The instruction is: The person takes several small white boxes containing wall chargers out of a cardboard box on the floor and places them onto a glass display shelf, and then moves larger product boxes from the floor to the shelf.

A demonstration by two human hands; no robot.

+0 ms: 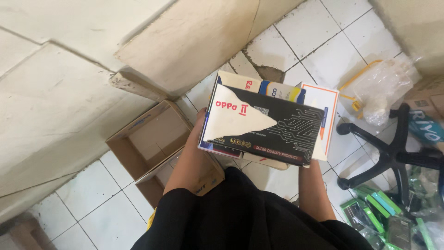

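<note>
White floor tiles (319, 44) lie below, some cracked near the wall. Held above them is a stack of flat boxes (270, 122), the top one black with a torn white patch. Left hand (202, 125) grips the stack's left edge; right hand (309, 163) is mostly hidden beneath, its fingers unseen. An open cardboard box (152, 148) sits lower left, a black chair base (393, 155) at right.

Both forearms raised, left hand (201, 121) gripping.

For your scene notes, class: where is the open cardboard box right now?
In the head view, the open cardboard box sits on the tiled floor, left of centre, beside the person's left forearm.
</note>
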